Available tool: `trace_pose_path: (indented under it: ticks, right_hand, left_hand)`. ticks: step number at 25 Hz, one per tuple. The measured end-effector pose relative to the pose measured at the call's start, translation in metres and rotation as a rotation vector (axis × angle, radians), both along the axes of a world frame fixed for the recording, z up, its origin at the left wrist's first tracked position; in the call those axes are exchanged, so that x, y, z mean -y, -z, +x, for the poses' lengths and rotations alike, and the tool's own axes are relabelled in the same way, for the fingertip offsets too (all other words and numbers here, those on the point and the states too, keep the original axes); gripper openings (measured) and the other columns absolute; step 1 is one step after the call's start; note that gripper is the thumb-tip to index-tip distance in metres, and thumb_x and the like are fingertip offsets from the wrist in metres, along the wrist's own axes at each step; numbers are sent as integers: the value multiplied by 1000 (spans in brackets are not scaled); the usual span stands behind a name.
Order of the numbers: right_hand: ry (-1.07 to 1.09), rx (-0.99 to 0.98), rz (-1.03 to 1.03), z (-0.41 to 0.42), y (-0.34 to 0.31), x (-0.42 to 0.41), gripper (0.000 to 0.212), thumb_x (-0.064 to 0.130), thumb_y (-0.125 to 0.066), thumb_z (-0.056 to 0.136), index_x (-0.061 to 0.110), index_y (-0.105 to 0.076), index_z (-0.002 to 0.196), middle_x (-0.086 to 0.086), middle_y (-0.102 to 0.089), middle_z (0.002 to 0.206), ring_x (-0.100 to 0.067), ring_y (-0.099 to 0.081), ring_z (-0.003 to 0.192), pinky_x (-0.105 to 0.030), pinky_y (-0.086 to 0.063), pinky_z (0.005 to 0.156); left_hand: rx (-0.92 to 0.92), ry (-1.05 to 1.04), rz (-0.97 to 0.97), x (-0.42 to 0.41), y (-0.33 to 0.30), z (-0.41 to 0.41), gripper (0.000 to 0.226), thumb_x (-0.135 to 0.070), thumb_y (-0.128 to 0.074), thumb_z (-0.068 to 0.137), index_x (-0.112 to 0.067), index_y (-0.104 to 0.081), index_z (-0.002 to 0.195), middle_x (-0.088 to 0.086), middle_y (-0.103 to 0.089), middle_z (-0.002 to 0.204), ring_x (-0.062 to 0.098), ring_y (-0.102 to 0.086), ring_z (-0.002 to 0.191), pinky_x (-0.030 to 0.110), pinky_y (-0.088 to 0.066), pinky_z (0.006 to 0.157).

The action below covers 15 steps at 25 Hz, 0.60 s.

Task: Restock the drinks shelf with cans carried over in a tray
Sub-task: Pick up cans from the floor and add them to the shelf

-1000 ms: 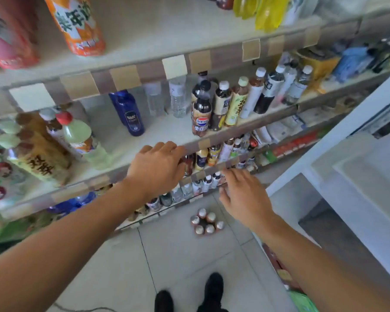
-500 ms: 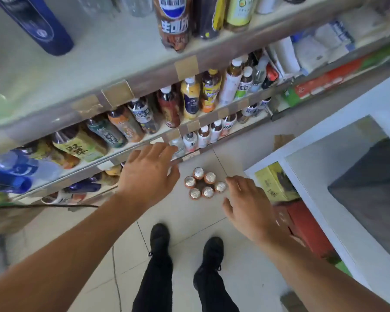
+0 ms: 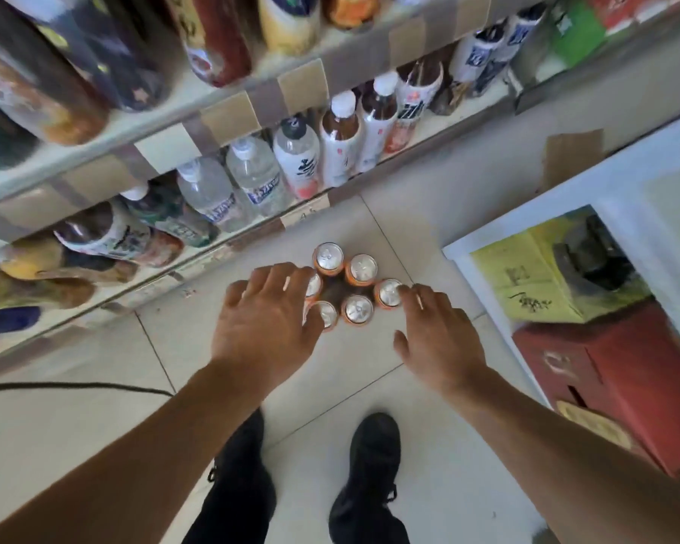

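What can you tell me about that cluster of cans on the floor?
The cluster of cans is six orange-sided cans with silver tops, unopened as far as shows, standing upright in a tight ring on the pale tiled floor before the bottom shelf. The left hand overlaps two; the right hand reaches the rightmost can. No tray shows.

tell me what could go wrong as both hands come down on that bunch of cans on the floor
1. The orange cans stand loose in a ring on the tile; no tray shows under them, so a two-sided squeeze may topple or scatter some.
2. The left hand covers the cans on its side, so that grip is made half blind, while the right hand only nears the outermost can.
3. The black cable lies on the floor by the person's feet and could trip them once loaded.
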State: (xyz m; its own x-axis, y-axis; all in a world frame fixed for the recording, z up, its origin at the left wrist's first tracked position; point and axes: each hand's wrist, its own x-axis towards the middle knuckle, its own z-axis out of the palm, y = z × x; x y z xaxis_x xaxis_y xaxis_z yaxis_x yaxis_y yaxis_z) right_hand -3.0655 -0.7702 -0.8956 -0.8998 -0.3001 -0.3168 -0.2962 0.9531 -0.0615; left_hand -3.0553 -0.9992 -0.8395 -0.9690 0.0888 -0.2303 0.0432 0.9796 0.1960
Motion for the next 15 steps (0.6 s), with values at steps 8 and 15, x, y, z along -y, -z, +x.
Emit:
trace_pose_path:
  ticks: [8, 15]
  right_hand:
    - [115, 256, -36, -35, 112, 0, 90, 27, -70, 85, 24, -12, 154, -2, -12, 160, -25, -25, 142, -40, -45, 96]
    - [198, 197, -149, -39, 140, -1, 64, 15, -71, 83, 10, -38, 139, -11, -42, 136, -33, -47, 117, -38, -45, 87]
  left_hand:
    - [18, 8, 59, -6, 112, 2, 42, -39, -52, 88, -15, -54, 122, 8, -60, 121, 32, -56, 108, 45, -46, 88]
    - [14, -10, 61, 2, 124, 4, 42, -38, -57, 88, -14, -54, 122, 8, -61, 118, 31, -57, 104, 45, -46, 85]
